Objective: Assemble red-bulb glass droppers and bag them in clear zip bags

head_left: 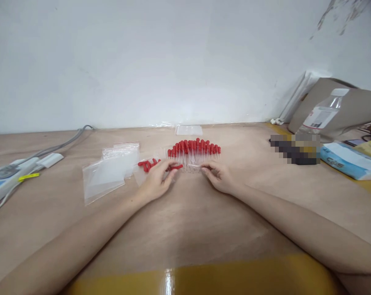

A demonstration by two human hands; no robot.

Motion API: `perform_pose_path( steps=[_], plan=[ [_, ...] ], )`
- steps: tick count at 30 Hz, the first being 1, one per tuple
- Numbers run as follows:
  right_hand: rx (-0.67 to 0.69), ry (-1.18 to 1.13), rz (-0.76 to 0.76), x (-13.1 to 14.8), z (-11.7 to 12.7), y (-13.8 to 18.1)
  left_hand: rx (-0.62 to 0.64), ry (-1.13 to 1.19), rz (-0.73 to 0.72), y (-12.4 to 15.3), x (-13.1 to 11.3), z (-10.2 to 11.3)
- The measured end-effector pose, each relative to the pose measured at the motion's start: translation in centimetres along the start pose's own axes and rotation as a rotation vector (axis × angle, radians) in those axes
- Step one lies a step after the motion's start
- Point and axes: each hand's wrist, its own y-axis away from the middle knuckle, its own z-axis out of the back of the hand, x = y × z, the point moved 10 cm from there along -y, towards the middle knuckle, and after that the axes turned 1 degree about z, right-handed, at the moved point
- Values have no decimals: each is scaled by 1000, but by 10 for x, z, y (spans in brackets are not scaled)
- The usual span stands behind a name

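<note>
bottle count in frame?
1: a clear plastic bottle at far right, tilted, in front of the cardboard box. More could be hidden behind the box or the blurred patch.

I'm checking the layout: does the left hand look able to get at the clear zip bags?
Probably yes: the left hand rests close to the clear zip bags, with nothing standing between them.

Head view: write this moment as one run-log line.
left hand: touching loose droppers | right hand: at dropper row, glass ends | zip bags: beside left hand
</note>
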Motion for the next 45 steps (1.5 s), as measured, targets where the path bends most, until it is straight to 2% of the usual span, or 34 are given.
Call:
perform_pose_path(
  steps=[2,4,12,17,25,31,35,39,45],
  plan=[
    [12,-6,9,5,-3,3,31,-5,-36,5,-13,-10],
    [33,-2,23,10,-6,3,50,-2,-44,7,-16,-14],
    [74,69,91,23,-10,4,68,56,0,7,-7,-16],
    [111,45,101,22,-15,3,96,92,-11,7,-7,-21],
    [212,88,129,16,-21,5,233,129,-64,11,-17,-32],
    [224,287,185,26,-22,3,213,72,-59,11,-18,-31],
    [242,321,209,35,-22,4,205,48,-70,12,-17,-32],
    [297,308,176,37,-29,4,211,41,-128,15,-21,-34],
    [404,274,37,30,-46,3,189,16,-192,17,-25,-33]
  ],
)
